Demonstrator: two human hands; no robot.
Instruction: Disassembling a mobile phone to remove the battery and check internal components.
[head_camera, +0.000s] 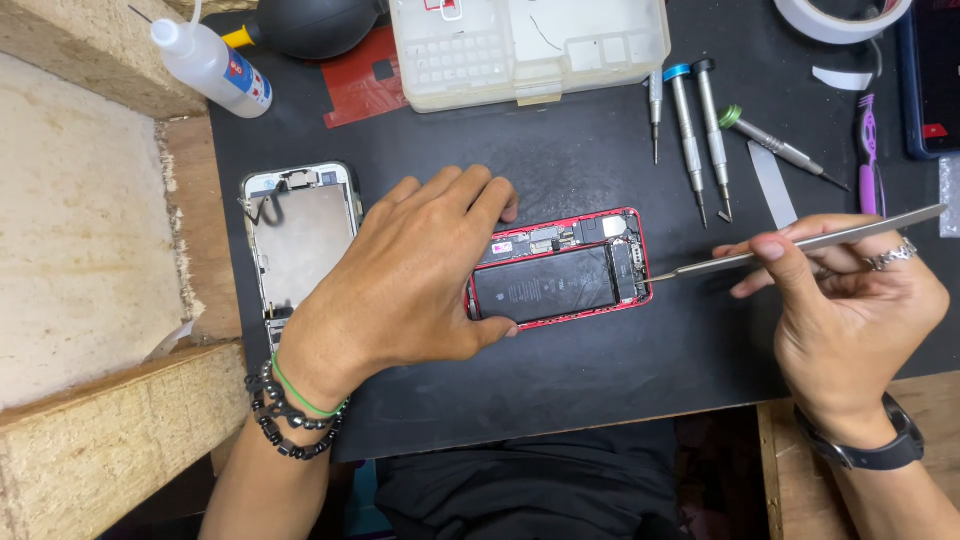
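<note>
Phone (560, 280), centre frame, lies opened, screen (300, 235) off at left, battery (545, 285) still seated. Left hand (410, 275) pins it; right hand (845, 300) pinches spudger (800, 245) at its right edge.

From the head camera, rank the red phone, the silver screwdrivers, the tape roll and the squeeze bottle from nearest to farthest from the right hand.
1. Red phone: just left of the right hand, with the tip of the metal tool that hand holds at the phone's edge.
2. Silver screwdrivers: above and left.
3. Tape roll: top edge, straight above.
4. Squeeze bottle: far top left.
</note>
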